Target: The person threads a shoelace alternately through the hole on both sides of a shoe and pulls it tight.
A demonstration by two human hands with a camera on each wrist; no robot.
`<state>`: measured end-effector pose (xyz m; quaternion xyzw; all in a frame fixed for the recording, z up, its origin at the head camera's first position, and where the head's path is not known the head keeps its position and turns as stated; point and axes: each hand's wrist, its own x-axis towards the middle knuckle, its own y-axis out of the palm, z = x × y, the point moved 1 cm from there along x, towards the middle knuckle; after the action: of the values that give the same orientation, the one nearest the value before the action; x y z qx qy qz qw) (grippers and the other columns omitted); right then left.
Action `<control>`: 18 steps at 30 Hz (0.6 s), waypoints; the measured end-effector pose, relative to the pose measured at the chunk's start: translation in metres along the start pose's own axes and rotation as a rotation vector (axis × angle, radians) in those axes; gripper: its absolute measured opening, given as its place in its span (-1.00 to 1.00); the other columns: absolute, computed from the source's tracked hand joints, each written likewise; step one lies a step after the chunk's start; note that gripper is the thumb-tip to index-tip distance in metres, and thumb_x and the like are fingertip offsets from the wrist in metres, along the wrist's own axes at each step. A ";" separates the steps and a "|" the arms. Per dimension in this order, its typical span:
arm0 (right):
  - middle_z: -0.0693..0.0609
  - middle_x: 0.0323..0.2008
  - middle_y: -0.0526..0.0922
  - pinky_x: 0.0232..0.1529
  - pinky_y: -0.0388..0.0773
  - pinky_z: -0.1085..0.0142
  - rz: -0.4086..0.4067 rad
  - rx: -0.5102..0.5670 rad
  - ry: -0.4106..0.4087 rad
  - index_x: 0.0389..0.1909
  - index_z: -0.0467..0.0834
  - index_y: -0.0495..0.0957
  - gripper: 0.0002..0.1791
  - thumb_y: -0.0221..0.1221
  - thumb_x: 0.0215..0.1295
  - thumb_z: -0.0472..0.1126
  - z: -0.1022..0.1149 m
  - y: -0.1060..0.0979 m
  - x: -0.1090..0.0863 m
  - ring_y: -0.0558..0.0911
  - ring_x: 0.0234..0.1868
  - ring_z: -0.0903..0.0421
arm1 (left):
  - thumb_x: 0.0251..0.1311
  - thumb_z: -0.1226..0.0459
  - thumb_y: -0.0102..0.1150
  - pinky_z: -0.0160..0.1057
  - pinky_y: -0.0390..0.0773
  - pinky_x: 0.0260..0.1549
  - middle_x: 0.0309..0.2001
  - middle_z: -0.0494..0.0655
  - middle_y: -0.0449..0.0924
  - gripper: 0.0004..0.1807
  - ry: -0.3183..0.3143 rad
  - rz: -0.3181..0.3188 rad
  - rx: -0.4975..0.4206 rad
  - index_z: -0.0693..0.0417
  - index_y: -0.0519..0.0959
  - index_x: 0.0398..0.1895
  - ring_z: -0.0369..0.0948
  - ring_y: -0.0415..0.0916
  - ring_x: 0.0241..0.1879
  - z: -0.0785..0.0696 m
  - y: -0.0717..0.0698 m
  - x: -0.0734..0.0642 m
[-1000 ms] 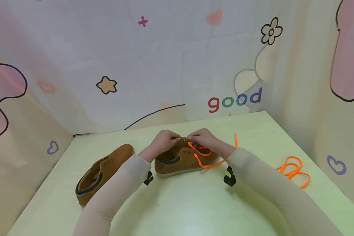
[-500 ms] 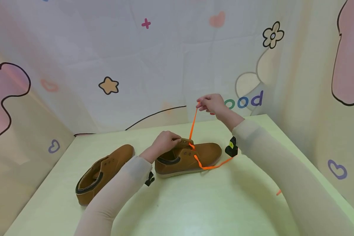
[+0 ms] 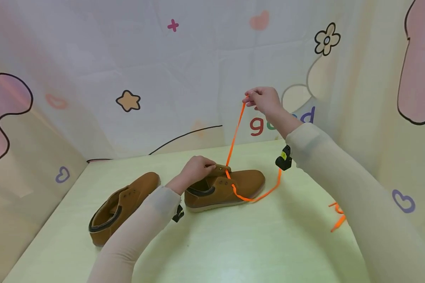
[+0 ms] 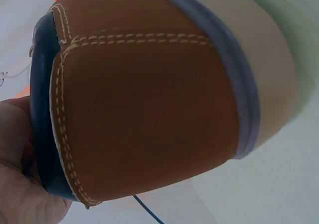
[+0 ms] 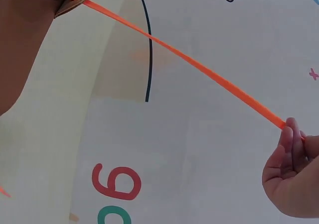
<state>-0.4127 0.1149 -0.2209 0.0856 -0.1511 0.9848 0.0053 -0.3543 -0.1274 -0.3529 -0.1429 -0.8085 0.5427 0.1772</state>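
Observation:
A brown shoe (image 3: 248, 182) stands on the table in the head view, toe to the right. My left hand (image 3: 197, 173) pinches the far eyelet flap of that shoe between thumb and fingers. In the left wrist view the shoe's heel (image 4: 144, 109) fills most of the picture, with part of the hand behind its dark collar. High above the shoe, my right hand (image 3: 263, 100) pinches an orange shoelace (image 3: 235, 135). The lace runs taut from the front eyelet of the far flap up to the fingers. Its other length crosses to the near flap and loops down past the toe.
Another brown shoe (image 3: 127, 204), with no lace in its eyelets, lies at the left of the table (image 3: 212, 247). A second orange lace (image 3: 338, 220) lies at the right, partly behind the right sleeve. A printed curtain (image 3: 184, 78) stands behind the table.
My right hand has risen from the shoe's flap, up and to the right, drawing the lace through the eyelet. The lace across the shoe has tightened. My left hand has kept its hold.

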 end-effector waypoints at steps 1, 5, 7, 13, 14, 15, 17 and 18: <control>0.33 -0.44 0.59 -0.09 0.44 0.38 -0.010 0.003 -0.007 0.16 -0.24 0.57 -0.65 -0.02 0.63 -0.12 0.000 -0.001 -0.001 0.57 -0.27 0.32 | 0.49 0.26 0.11 -0.05 0.64 0.13 0.07 0.13 0.76 -0.70 -0.001 0.000 0.000 0.20 0.72 0.10 0.01 0.70 0.09 0.000 0.000 -0.001; 0.25 -0.39 0.55 -0.06 0.53 0.43 0.031 0.055 -0.001 -0.02 -0.22 0.48 -0.71 -0.13 0.67 -0.12 -0.009 -0.007 -0.010 0.57 -0.26 0.32 | 0.49 0.25 0.11 -0.04 0.65 0.12 0.11 0.15 0.73 -0.65 -0.023 0.006 -0.058 0.20 0.64 0.21 0.02 0.69 0.09 -0.002 -0.001 -0.006; 0.22 -0.41 0.54 -0.08 0.58 0.46 0.097 0.069 0.006 -0.07 -0.21 0.42 -0.74 -0.17 0.68 -0.13 -0.018 -0.009 -0.020 0.59 -0.32 0.32 | 0.48 0.25 0.12 -0.03 0.63 0.13 0.15 0.15 0.71 -0.61 -0.030 0.003 -0.091 0.21 0.59 0.28 0.03 0.67 0.12 -0.004 -0.001 -0.012; 0.08 -0.44 0.35 -0.21 0.60 0.46 0.320 -0.085 -0.013 0.13 -0.33 0.32 -0.74 -0.20 0.68 -0.24 -0.055 -0.002 -0.068 0.42 -0.42 0.22 | 0.42 0.21 0.22 0.04 0.57 0.22 0.18 0.16 0.67 -0.60 -0.022 -0.055 -0.116 0.21 0.62 0.23 0.06 0.61 0.18 -0.015 0.000 -0.033; 0.06 -0.43 0.35 -0.22 0.59 0.44 0.353 -0.129 -0.022 0.17 -0.35 0.31 -0.73 -0.19 0.67 -0.27 -0.061 0.001 -0.076 0.43 -0.41 0.19 | 0.42 0.21 0.23 0.03 0.59 0.18 0.13 0.15 0.70 -0.62 -0.020 -0.058 -0.119 0.21 0.64 0.20 0.06 0.63 0.12 -0.017 0.001 -0.036; 0.03 -0.41 0.39 -0.21 0.59 0.41 0.384 -0.178 -0.037 0.20 -0.38 0.31 -0.71 -0.17 0.65 -0.30 -0.068 0.005 -0.084 0.46 -0.38 0.17 | 0.41 0.20 0.23 0.01 0.60 0.15 0.09 0.14 0.72 -0.62 -0.022 -0.057 -0.121 0.21 0.65 0.18 0.03 0.65 0.08 -0.018 0.002 -0.038; -0.07 -0.39 0.54 -0.19 0.58 0.35 0.435 -0.266 -0.083 0.19 -0.40 0.38 -0.71 -0.07 0.59 -0.35 -0.081 0.015 -0.098 0.56 -0.33 0.10 | 0.40 0.19 0.25 -0.09 0.64 0.02 -0.03 0.08 0.77 -0.65 -0.018 -0.046 -0.120 0.20 0.68 0.12 -0.05 0.68 -0.08 -0.019 0.005 -0.042; -0.10 -0.37 0.62 -0.18 0.57 0.34 0.453 -0.307 -0.117 0.13 -0.40 0.45 -0.74 -0.02 0.56 -0.36 -0.086 0.020 -0.104 0.60 -0.30 0.08 | 0.38 0.19 0.27 -0.15 0.63 -0.06 -0.10 0.05 0.78 -0.67 -0.017 -0.034 -0.124 0.20 0.70 0.08 -0.10 0.66 -0.17 -0.020 0.007 -0.043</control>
<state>-0.3255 0.1231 -0.3257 0.1046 -0.3139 0.9198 -0.2110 -0.3071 -0.1268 -0.3581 -0.1354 -0.8443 0.4896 0.1704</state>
